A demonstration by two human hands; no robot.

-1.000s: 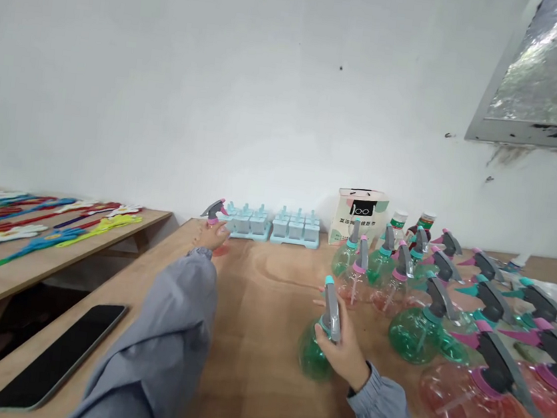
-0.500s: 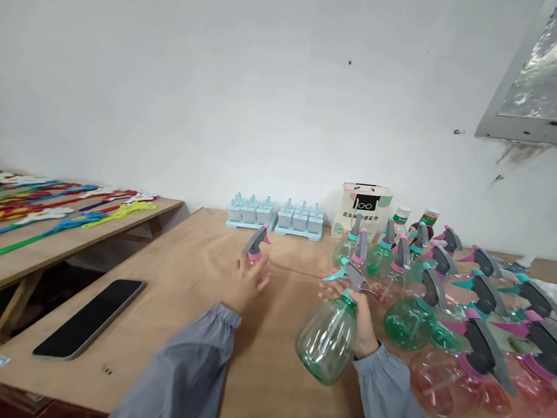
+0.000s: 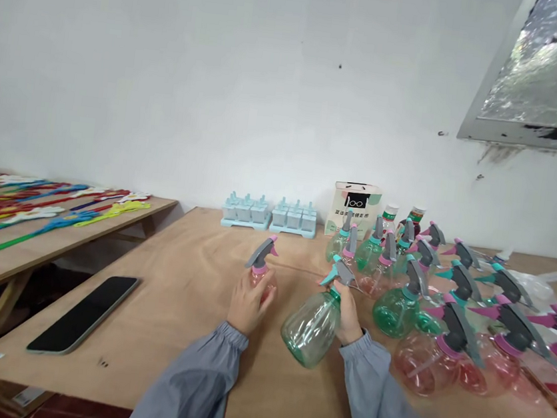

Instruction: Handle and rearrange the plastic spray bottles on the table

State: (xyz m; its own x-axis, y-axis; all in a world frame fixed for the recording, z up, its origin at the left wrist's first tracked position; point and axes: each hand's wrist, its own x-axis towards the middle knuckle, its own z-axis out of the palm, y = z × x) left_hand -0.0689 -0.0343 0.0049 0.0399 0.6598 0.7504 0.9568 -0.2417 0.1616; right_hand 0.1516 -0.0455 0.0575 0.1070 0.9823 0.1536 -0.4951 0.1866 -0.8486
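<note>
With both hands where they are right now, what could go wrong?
The right hand holds the green spray bottle tilted and by its neck, so its wide body could swing or slip. The left hand and the pink spray bottle are close by on its left, so the two bottles might knock together. A move rightward could topple the closely grouped bottles there.
</note>
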